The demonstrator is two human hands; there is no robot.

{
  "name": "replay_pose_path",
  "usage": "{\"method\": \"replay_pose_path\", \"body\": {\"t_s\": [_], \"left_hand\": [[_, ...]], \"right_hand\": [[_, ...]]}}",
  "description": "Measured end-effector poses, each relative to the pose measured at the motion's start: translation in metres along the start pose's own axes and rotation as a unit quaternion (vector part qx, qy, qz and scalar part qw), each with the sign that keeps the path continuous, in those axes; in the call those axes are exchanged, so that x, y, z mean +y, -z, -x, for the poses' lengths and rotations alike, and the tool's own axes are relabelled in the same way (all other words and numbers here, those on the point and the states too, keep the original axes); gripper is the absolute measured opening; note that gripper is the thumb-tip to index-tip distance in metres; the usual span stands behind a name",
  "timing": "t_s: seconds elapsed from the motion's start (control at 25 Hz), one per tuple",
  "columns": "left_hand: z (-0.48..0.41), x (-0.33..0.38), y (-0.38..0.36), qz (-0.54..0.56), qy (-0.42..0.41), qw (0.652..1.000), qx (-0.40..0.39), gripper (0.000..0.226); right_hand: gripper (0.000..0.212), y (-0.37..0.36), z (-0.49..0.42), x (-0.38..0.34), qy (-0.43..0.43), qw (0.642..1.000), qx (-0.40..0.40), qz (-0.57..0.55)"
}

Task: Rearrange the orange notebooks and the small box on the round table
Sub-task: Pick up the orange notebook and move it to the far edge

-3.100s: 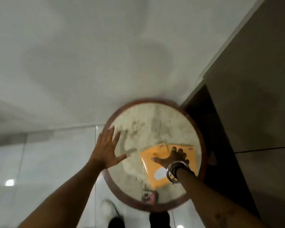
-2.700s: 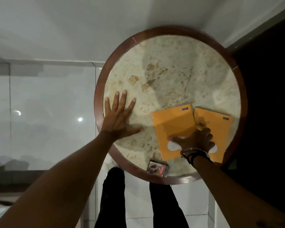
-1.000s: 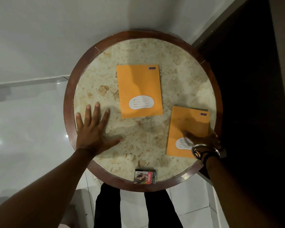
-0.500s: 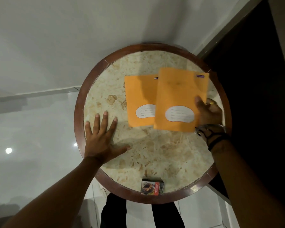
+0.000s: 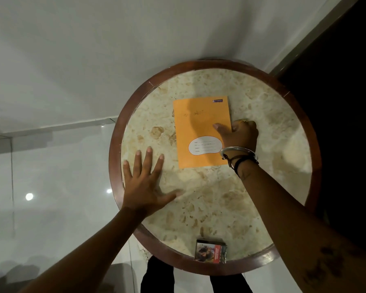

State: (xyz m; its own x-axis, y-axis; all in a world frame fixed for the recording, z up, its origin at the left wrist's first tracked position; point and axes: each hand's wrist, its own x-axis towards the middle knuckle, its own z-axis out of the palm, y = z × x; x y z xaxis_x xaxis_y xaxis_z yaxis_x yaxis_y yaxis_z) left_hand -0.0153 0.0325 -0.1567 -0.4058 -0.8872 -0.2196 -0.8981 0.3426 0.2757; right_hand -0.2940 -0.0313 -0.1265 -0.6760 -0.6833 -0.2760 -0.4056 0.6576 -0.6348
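Observation:
One orange notebook [image 5: 199, 127] with a white label lies flat at the middle back of the round marble table [image 5: 220, 208]. It covers the second orange notebook, which is hidden beneath it. My right hand [image 5: 239, 134] grips the top notebook's right edge, with the thumb on the cover and the fingers curled at the side. My left hand [image 5: 144, 182] rests flat on the table's left part with its fingers spread, holding nothing. The small box [image 5: 211, 251] with a red and dark print lies at the near rim, apart from both hands.
The table has a raised dark wooden rim [image 5: 114, 161]. A white wall stands behind it and a dark doorway [image 5: 336, 102] is to the right. Glossy white floor tiles [image 5: 51, 197] lie to the left, and my dark trouser legs [image 5: 156, 280] show below the table.
My right hand carried the second notebook left and set it squarely on top of the first, so one cover shows. My left hand and the box kept their places.

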Motion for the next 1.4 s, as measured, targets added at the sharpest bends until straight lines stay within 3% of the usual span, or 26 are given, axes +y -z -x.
{"method": "replay_pose_path", "body": {"t_s": [0.12,0.2,0.28,0.32,0.4,0.48,0.6,0.68,0.76,0.96,1.16,1.4], "left_hand": [[-0.037,0.038,0.022,0.105,0.031,0.992,0.060,0.089],[-0.080,0.075,0.037,0.182,0.116,0.976,0.040,0.082],[-0.124,0.102,0.050,0.255,0.250,0.934,-0.005,0.087],[-0.142,0.107,0.054,0.303,0.327,0.895,-0.020,0.089],[-0.157,0.104,0.059,0.364,0.388,0.846,-0.032,0.091],[-0.153,0.104,0.066,0.397,0.326,0.858,-0.009,0.082],[-0.121,0.114,0.076,0.396,0.150,0.897,0.128,0.053],[-0.097,0.116,0.068,0.388,0.051,0.902,0.181,0.042],[-0.078,0.111,0.051,0.374,0.001,0.913,0.161,0.038],[-0.077,0.107,0.028,0.326,-0.013,0.935,0.140,0.034],[-0.131,0.150,0.037,0.361,0.094,0.920,0.123,0.046],[-0.223,0.204,0.049,0.350,0.172,0.919,0.058,0.050]], "right_hand": [[0.048,-0.004,-0.002,-0.001,0.021,0.998,-0.023,0.053],[0.052,-0.005,-0.007,-0.006,-0.027,0.998,-0.048,0.030],[0.055,-0.002,-0.016,-0.014,-0.093,0.993,-0.077,-0.016],[0.059,0.001,-0.021,-0.019,-0.120,0.987,-0.102,-0.028],[0.061,0.012,-0.020,-0.029,-0.150,0.975,-0.151,-0.072],[0.050,0.025,-0.011,-0.036,-0.121,0.968,-0.148,-0.160],[0.038,0.047,0.016,-0.032,0.014,0.936,-0.093,-0.340],[0.039,0.058,0.035,-0.017,0.088,0.931,-0.068,-0.348],[0.038,0.059,0.047,0.005,0.086,0.949,-0.061,-0.297],[0.022,0.056,0.040,0.045,0.040,0.969,-0.091,-0.226],[0.036,0.074,-0.016,0.030,0.079,0.971,-0.042,-0.220],[0.031,0.105,-0.103,0.022,-0.030,0.988,-0.079,-0.128]]}}
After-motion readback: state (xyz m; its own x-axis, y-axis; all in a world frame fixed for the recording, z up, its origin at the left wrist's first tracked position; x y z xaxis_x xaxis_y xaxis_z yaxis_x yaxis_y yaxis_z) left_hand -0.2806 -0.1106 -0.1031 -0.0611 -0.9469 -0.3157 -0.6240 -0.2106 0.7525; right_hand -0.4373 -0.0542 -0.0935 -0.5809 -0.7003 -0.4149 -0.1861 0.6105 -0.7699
